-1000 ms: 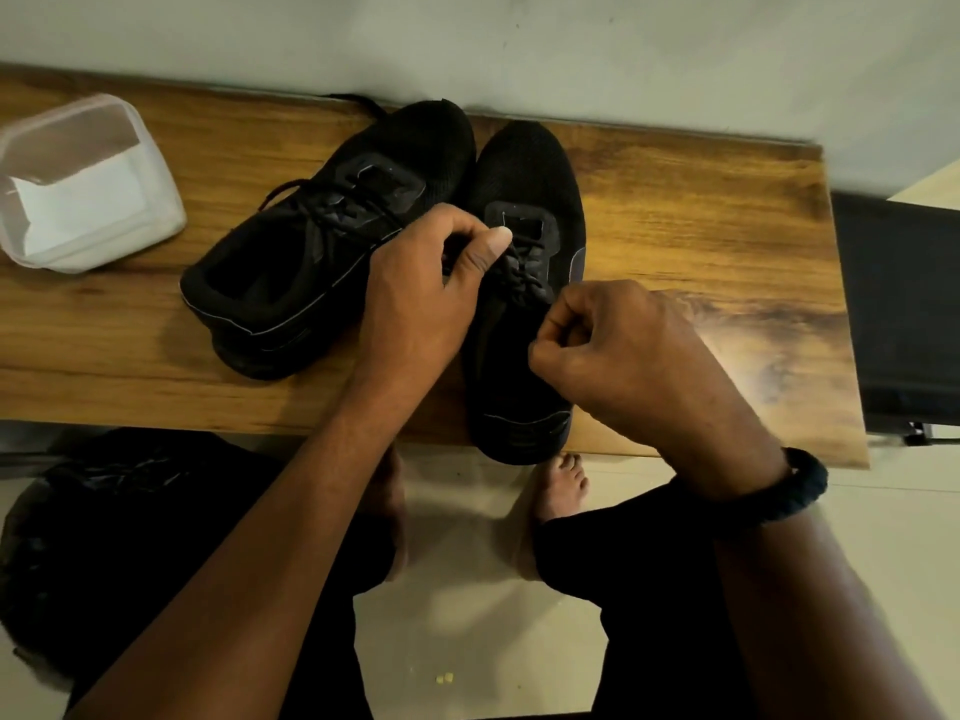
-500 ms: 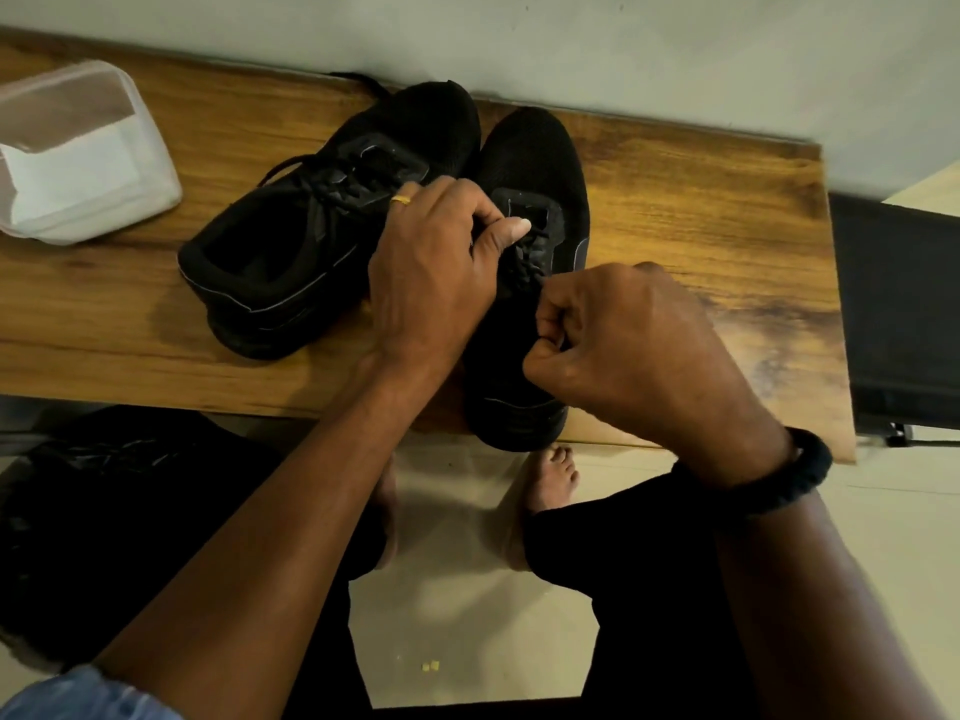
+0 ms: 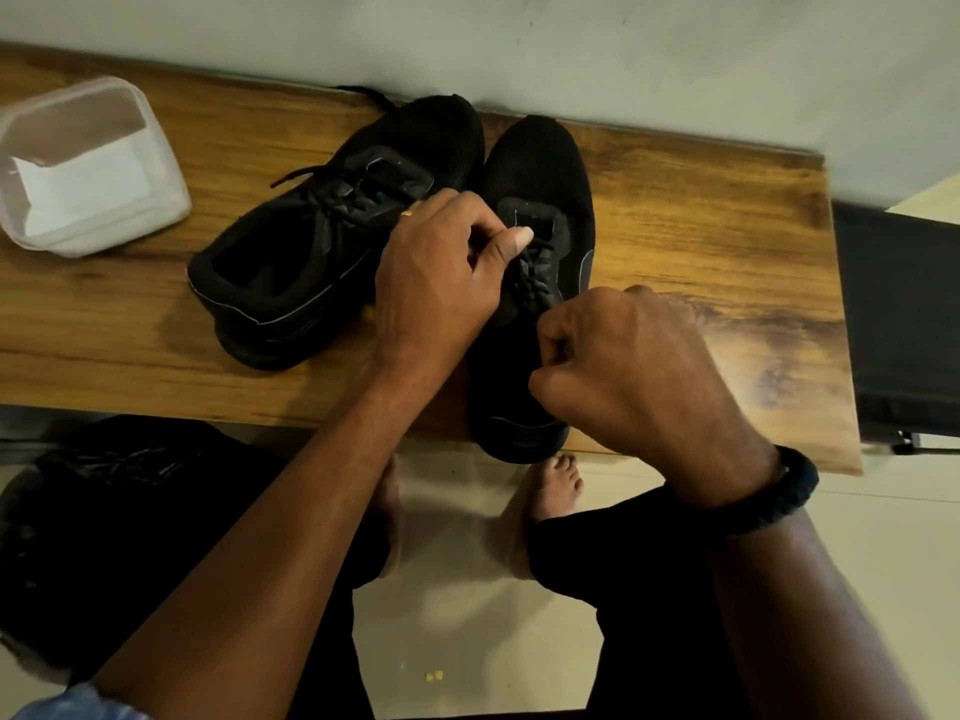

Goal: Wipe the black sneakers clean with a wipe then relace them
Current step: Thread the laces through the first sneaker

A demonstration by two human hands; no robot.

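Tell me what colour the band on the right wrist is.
The wristband is black, thick and textured; the head view shows it best.

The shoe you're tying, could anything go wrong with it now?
1. The right sneaker has its heel hanging over the table's front edge. The left hand and the right hand both seem to pinch its laces, so a hard tug toward the person might drag it off onto the bare feet below.
2. Black laces on a black shoe are hard to see, so an eyelet could get skipped.

Lace ends hidden inside curled fingers (image 3: 563, 330)
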